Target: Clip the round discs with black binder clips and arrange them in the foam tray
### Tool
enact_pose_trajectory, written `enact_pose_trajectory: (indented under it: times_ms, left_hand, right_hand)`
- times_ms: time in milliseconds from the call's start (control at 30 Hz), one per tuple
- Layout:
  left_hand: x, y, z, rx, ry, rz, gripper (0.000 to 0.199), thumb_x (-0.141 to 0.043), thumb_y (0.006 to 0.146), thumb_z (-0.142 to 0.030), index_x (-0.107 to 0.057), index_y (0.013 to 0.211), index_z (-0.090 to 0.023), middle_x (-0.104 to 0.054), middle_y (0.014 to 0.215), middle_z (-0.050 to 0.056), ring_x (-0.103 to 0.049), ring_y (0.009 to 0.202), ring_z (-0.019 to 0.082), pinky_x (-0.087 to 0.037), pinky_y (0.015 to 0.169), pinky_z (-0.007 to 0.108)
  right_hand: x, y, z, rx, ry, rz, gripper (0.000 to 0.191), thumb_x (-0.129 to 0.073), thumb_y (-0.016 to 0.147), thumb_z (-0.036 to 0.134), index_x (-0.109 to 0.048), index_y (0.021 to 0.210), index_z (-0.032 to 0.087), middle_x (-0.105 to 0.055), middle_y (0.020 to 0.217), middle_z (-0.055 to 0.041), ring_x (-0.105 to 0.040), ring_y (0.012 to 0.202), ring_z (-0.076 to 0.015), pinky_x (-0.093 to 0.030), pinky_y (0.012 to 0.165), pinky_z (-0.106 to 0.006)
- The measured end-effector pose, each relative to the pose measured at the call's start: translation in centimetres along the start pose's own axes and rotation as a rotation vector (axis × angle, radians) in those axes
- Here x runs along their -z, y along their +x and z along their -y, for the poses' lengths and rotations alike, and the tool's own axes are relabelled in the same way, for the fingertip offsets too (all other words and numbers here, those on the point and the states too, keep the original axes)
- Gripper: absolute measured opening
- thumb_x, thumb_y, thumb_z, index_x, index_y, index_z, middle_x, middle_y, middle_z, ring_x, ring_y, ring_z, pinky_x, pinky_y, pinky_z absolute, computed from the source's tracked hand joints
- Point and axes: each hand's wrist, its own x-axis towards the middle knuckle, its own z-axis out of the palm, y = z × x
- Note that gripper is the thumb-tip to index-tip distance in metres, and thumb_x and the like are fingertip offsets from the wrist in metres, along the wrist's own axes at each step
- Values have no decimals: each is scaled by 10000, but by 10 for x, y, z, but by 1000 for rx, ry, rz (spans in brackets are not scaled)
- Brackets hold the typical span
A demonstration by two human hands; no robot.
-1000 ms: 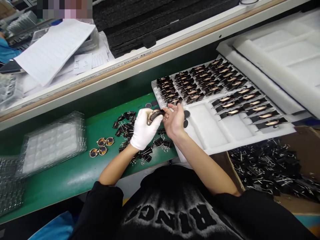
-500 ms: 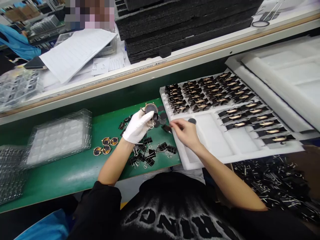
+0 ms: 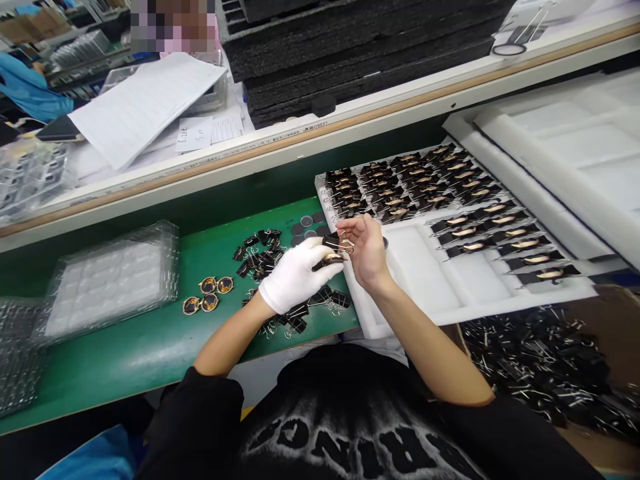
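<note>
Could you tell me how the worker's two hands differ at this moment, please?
The left hand wears a white glove; the right hand is bare. The left hand grips a small round gold-rimmed piece with a black binder clip on it, while the right hand's fingers pinch at the clip's wire handles. The left hand lies over the green mat; the right hand is over the edge of the white foam tray. Both meet at the same clipped piece.

From where I stand, the black shirt (image 3: 345, 427) shows big pale letters, upside down, reading roughly "RINGS". Small print on the table's white rail (image 3: 300, 128) and handwriting on the paper slips (image 3: 210, 132) stay too tiny to read
</note>
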Motion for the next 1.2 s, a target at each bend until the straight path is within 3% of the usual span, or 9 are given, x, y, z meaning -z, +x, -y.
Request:
enact_pose_trajectory:
  times_ms: [133,300,400,533,633,833,967,1200]
  left_hand:
    - [-10,-4,-2,-41,182,3,236,-618,1021,-388,-743,1053,-190,-683,1149,109,-702,910,218,-561,793,342]
    - [-16,-5,-3,-22,216,40,256,-597,1030,-403,-739,1060,-193,-672,1135,110,-703,922,220,-570,819,342]
    - [-12,-5,-4,-9,191,110,261,-605,1024,-419,-750,1059,-205,-666,1162,111,-705,910,217,-566,811,341]
    - [3,-3,-6,0,-90,177,193,-633,1019,-397,-738,1097,-255,-718,1176,52,-718,999,188,-556,902,310]
    - [15,0,-5,101,-224,156,198,-618,1028,-398,-702,1144,-261,-770,1072,9,-732,982,172,-548,912,293]
    - [13,6,5,328,-59,97,277,-729,927,-404,-671,1143,-242,-782,1027,4,-708,810,170,-523,754,289]
    - [4,7,7,297,22,31,267,-724,941,-409,-686,1122,-217,-757,897,-11,-641,687,130,-488,705,263]
    - [-2,7,3,256,118,20,247,-698,975,-361,-706,1152,-189,-771,909,2,-678,720,125,-523,767,244]
  right_hand:
    - [-8,10,-8,97,-103,-112,620,-467,946,735,-581,611,226,-581,643,-29,-519,605,-145,-372,525,-268]
    - [-9,17,-12,-112,-38,-64,842,-216,921,895,-552,551,217,-556,570,-45,-462,483,-125,-298,435,-266]
    - [-4,22,-16,-198,-18,-58,887,-153,926,892,-515,483,215,-495,481,-41,-392,395,-107,-243,399,-262]
    - [5,35,-27,-120,49,-93,883,-171,946,870,-469,425,222,-441,423,-33,-413,378,-110,-266,402,-259]
    - [13,44,-35,-12,41,-172,853,-231,943,878,-443,427,233,-439,411,-23,-430,389,-117,-290,412,-264]
    - [20,52,-45,103,-124,-301,807,-268,1034,731,-458,421,241,-454,402,-20,-412,398,-119,-276,439,-280]
    - [18,49,-49,128,-202,-312,821,-242,1050,718,-451,409,251,-391,376,-3,-413,397,-125,-339,474,-293]
    - [18,48,-52,177,-326,-316,890,-124,1023,786,-498,423,246,-401,393,-2,-459,423,-127,-417,535,-307]
